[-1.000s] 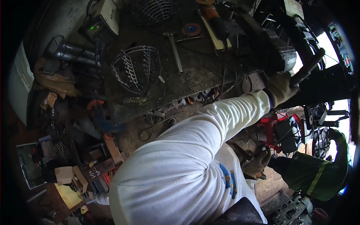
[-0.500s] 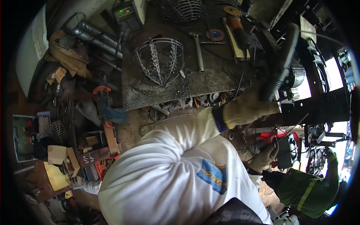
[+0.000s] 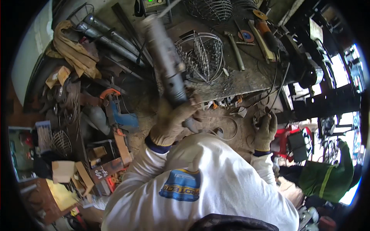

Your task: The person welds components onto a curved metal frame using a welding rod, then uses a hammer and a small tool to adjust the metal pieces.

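Observation:
My left hand (image 3: 172,121), in a light work glove, is wrapped round the dark handle of what looks like a welding electrode holder (image 3: 166,63). The tool is raised in front of the bench, blurred by motion, with a thin pale rod at its far end. Behind it on the bench lies a curved wire frame (image 3: 206,57) with rough, twisted bars, partly hidden by the tool. Lower right, my gloved right hand (image 3: 266,131) is closed with its fingertips upward; a thin dark rod (image 3: 280,82) rises from them.
The steel-topped bench (image 3: 246,82) carries a hammer (image 3: 236,50), an angle grinder (image 3: 266,32) and a wire basket (image 3: 216,9). A welding machine (image 3: 156,5) stands behind. Left are a blue clamp (image 3: 122,115) and metal cylinders (image 3: 111,40). A person in green (image 3: 323,177) is at right.
My left hand has swung the electrode holder from the right side across to the left, in front of the bench. My right hand has risen, and the view has shifted.

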Available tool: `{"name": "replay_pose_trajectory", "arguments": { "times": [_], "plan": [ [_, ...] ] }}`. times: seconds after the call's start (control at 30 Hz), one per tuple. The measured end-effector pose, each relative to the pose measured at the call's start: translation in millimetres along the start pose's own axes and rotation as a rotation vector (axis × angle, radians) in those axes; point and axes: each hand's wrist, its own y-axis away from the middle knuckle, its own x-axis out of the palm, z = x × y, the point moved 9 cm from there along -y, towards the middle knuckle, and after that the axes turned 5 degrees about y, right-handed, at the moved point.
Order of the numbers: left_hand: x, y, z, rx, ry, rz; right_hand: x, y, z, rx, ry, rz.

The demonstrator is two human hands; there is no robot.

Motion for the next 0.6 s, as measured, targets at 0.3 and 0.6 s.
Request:
{"name": "replay_pose_trajectory", "arguments": {
  "times": [0.3, 0.6],
  "plan": [
    [-142, -3, -44, -0.098, 0.222, -0.057, 83, 68, 67, -0.017, 0.121, 0.211],
    [-165, -62, -22, -0.021, -0.060, -0.047, 133, 12, 165, -0.416, 0.847, 0.445]
  ]
}}
